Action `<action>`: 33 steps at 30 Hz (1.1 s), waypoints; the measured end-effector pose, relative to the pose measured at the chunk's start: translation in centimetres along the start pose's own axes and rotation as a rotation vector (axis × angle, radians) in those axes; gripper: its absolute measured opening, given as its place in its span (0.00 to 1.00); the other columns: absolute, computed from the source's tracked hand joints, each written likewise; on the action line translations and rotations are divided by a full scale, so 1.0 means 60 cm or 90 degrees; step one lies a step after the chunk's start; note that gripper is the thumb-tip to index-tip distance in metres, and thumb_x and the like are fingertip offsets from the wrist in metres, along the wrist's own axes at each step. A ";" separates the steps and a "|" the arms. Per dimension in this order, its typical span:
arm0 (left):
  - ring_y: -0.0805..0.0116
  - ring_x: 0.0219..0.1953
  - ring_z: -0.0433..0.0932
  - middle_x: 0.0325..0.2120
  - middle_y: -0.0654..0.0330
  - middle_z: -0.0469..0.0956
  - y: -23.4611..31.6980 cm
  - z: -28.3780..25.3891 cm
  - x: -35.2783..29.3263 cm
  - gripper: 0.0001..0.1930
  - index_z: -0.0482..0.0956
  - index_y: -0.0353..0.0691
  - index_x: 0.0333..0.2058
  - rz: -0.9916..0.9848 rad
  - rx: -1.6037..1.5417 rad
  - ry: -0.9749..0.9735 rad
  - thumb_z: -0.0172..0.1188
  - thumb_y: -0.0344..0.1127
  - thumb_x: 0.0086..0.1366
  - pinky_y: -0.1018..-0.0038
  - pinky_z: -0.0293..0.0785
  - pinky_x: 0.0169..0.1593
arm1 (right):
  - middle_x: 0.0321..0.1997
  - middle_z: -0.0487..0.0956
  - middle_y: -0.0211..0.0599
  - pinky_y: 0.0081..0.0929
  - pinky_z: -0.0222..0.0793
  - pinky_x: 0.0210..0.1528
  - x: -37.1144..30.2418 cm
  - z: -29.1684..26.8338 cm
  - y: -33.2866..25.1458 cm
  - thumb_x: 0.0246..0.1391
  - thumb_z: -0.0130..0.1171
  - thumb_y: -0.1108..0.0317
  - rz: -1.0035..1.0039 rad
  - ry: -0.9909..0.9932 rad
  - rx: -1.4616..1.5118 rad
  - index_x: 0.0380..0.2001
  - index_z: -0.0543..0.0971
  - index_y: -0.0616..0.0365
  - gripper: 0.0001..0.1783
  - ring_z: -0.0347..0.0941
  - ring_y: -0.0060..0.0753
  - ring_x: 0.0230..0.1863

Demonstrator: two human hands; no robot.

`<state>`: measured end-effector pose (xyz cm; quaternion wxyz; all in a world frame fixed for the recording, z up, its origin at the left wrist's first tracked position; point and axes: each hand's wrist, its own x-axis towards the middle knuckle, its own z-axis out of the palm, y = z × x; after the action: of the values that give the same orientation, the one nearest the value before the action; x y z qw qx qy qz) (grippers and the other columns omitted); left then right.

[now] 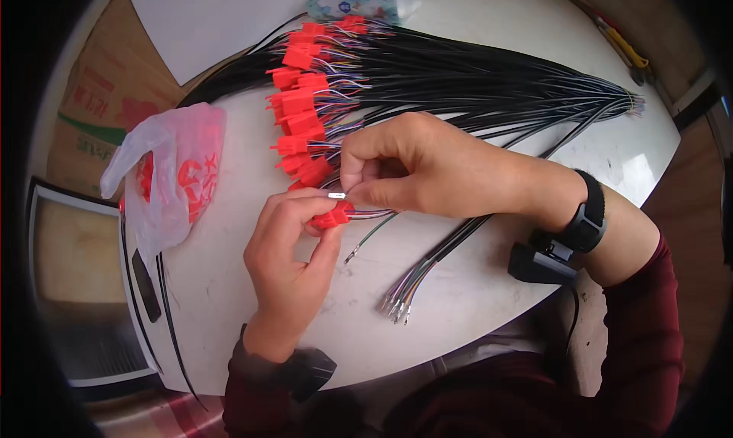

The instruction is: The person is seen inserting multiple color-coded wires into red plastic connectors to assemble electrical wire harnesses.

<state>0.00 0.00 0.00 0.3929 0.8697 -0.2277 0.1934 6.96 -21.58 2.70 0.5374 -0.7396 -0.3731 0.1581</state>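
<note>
Your counter (pixel 252 339) carries black cables (pixel 458 64) toward one o'clock, a plastic bag (pixel 164 159) with red printing toward ten. Your right hand (pixel 435 167) presses its fingertips together; at their seven o'clock, your left hand (pixel 289 255) pinches a red connector (pixel 330 216).

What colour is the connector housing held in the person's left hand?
The connector housing is bright red; the head view shows it best.
</note>
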 end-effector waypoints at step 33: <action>0.75 0.36 0.76 0.36 0.61 0.77 -0.010 0.002 -0.010 0.12 0.77 0.33 0.42 -0.144 -0.138 -0.051 0.64 0.18 0.59 0.78 0.74 0.40 | 0.31 0.77 0.49 0.42 0.74 0.40 -0.004 0.014 0.012 0.47 0.62 0.75 -0.254 0.064 -0.290 0.31 0.77 0.68 0.07 0.77 0.54 0.38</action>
<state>-0.13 0.40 -0.78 0.4943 0.8493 -0.1632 0.0876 6.55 -21.33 1.68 0.3958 -0.7604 -0.5094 -0.0752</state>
